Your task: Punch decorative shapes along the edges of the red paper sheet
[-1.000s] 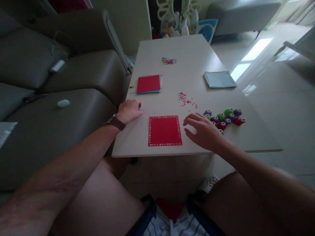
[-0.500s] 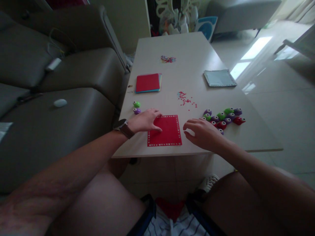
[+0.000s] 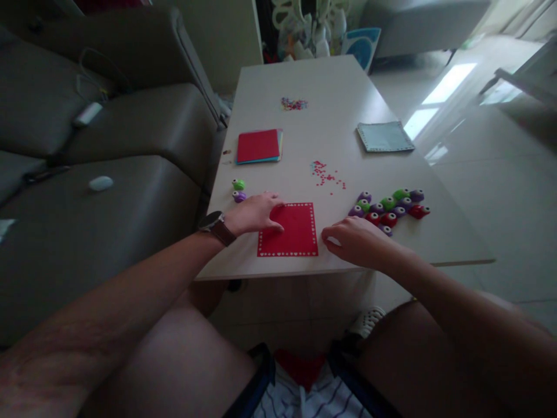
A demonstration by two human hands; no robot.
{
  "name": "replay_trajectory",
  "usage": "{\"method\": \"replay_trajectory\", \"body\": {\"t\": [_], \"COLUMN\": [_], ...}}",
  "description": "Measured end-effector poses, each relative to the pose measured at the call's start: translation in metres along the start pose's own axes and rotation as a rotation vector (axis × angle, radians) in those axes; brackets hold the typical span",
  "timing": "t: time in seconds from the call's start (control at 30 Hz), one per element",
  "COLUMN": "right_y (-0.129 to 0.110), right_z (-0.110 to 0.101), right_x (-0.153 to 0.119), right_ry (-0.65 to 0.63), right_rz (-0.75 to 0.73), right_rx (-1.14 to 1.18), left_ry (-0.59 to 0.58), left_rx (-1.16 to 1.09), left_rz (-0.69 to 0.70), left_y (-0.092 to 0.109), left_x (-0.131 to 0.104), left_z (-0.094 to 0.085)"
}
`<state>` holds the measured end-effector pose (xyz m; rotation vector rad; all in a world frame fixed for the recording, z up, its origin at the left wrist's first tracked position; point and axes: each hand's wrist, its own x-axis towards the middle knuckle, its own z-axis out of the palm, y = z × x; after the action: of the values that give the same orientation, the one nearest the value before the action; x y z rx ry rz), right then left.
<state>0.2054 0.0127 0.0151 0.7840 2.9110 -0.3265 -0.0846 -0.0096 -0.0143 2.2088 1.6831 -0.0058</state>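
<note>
A square red sheet of paper lies near the table's front edge, with small heart-shaped cutouts along its borders. My left hand rests on its left side, fingers and thumb spread. Just right of the sheet, my right hand is low over the table with thumb and fingertips pinched together; anything between them is too small or hidden to make out. Beyond that hand sits a cluster of purple, green and red craft punches. Two more, a green punch and a purple punch, stand beyond my left wrist.
Red paper bits are scattered mid-table, and multicoloured bits lie farther back. A stack of coloured paper is at the left, a pale bordered sheet at the right. A grey sofa flanks the table.
My right hand's thumb and fingertips have closed together, and the hand has lowered slightly beside the sheet. My left hand stays on the red paper. The whole view has shifted a little.
</note>
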Motion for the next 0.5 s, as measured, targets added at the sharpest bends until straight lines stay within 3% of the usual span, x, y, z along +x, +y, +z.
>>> {"method": "replay_trajectory", "body": {"t": [0.5], "right_y": [-0.011], "right_z": [-0.003], "right_x": [-0.003], "right_ry": [-0.011], "right_rz": [-0.012], "right_rx": [-0.040], "left_ry": [0.015], "left_rx": [0.003], "left_rz": [0.016], "left_y": [-0.007], "left_x": [0.000], "left_z": [0.004]}}
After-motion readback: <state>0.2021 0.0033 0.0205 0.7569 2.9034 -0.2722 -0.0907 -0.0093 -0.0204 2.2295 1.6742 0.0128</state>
